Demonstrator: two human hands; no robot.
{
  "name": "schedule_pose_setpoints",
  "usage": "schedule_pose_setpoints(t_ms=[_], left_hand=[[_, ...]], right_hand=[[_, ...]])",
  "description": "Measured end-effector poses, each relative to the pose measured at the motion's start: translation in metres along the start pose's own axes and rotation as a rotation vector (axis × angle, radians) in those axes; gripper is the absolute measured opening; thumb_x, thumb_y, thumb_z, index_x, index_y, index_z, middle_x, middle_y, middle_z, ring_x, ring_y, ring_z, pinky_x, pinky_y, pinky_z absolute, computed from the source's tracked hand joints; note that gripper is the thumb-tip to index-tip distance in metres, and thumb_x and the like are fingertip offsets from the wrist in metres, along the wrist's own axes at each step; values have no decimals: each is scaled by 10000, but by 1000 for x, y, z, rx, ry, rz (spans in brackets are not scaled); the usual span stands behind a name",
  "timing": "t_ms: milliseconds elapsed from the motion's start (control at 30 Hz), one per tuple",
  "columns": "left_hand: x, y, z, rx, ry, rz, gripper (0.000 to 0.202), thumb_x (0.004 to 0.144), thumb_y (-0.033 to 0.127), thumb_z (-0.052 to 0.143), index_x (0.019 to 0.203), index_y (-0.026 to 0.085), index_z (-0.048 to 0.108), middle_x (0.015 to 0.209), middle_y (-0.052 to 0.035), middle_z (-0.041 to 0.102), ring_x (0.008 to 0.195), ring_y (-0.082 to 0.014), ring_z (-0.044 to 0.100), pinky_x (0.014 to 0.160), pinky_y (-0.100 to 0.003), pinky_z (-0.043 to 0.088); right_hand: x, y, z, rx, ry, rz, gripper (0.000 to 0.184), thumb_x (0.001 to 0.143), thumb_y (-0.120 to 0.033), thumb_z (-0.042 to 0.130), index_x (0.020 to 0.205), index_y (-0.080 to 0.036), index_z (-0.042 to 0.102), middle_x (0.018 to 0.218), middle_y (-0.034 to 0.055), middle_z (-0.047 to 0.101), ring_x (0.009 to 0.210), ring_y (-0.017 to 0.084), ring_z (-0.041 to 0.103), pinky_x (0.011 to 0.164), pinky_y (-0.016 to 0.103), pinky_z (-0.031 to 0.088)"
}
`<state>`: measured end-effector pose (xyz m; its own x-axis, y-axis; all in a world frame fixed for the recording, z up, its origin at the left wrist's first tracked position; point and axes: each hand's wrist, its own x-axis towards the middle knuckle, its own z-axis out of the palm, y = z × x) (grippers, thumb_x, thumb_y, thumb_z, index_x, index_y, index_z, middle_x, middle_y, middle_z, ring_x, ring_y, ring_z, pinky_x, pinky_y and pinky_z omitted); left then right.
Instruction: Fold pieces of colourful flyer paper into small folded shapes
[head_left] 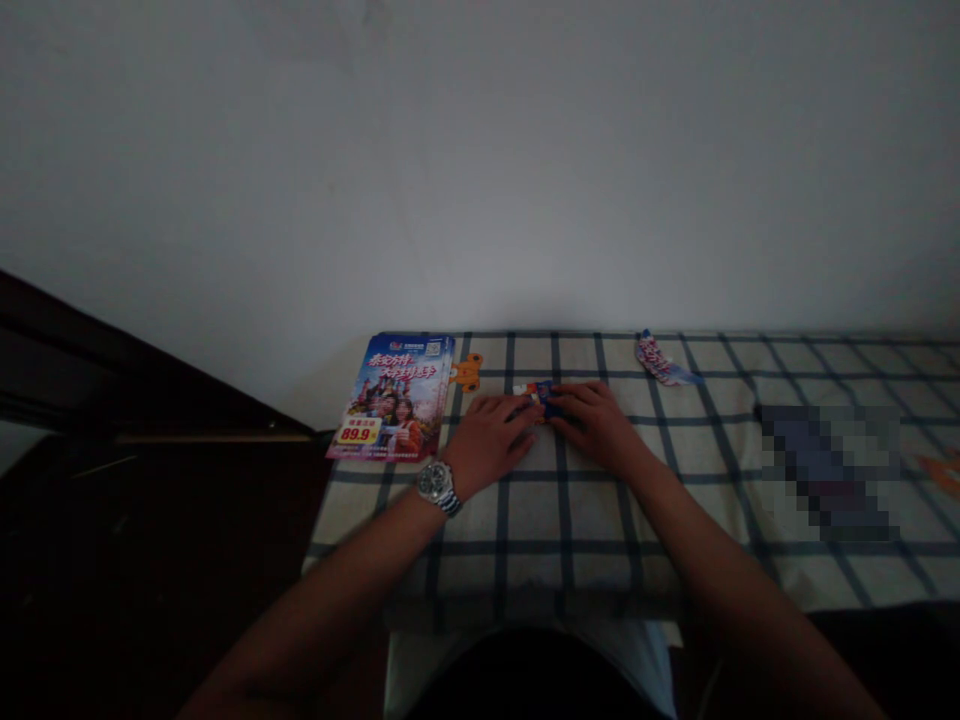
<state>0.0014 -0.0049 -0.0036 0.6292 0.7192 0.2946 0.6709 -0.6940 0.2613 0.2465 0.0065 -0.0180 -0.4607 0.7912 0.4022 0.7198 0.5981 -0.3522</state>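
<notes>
A small folded piece of printed paper (543, 390), blue with white and orange parts, lies on the checked tablecloth (529, 510) between my two hands. My left hand (489, 438), with a metal watch (439, 487) at the wrist, has its fingertips pressed on the paper's left and near side. From the right, my right hand (596, 425) bends its fingers onto the paper's other end. My fingers cover part of the paper, so its full shape is hidden.
Left of my hands lies a stack of printed flyers (397, 400), near an orange cartoon bear figure (469, 372) on the cloth. A crumpled printed paper (660, 362) lies at the back right. Further right is a dark pixelated object (825, 475). A white wall (480, 180) borders the table.
</notes>
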Motion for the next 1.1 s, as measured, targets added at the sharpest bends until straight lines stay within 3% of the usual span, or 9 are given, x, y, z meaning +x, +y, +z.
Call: schedule_pose_setpoints(t_ms=[267, 600, 933, 1100], left_hand=[[-2, 3, -3, 71, -50, -1, 430, 1005, 434, 565, 1418, 314, 572, 1452, -86, 551, 1297, -314, 527, 1122, -561, 382], [-2, -3, 2, 26, -39, -7, 343, 1003, 364, 569, 1322, 245, 611, 1516, -105, 498, 1368, -295, 505, 1244, -576, 263], [-1, -11, 4, -22, -27, 63, 314, 1004, 299, 577, 1306, 222, 619, 1438, -108, 575, 1345, -262, 536, 1221, -527, 334], [-1, -11, 5, -11, 9, 55, 299, 1002, 322, 593, 1278, 221, 646, 1396, -91, 613, 1300, -267, 554, 1135, -475, 425]], right_hand=[[-2, 1, 2, -1, 4, -3, 281, 956, -336, 669, 1212, -231, 723, 1274, 106, 697, 1141, 307, 604, 1001, 509, 497], [-2, -6, -5, 36, -31, -85, 252, 944, -328, 686, 1173, -237, 736, 1287, 101, 669, 1197, 308, 555, 1050, 511, 497], [-3, 1, 3, 158, -59, -133, 271, 964, -264, 668, 1233, -254, 700, 1272, 99, 701, 1192, 271, 636, 1027, 480, 536], [-2, 1, 4, 165, -62, -153, 245, 973, -248, 653, 1210, -244, 715, 1244, 97, 719, 1159, 268, 656, 1010, 473, 552]])
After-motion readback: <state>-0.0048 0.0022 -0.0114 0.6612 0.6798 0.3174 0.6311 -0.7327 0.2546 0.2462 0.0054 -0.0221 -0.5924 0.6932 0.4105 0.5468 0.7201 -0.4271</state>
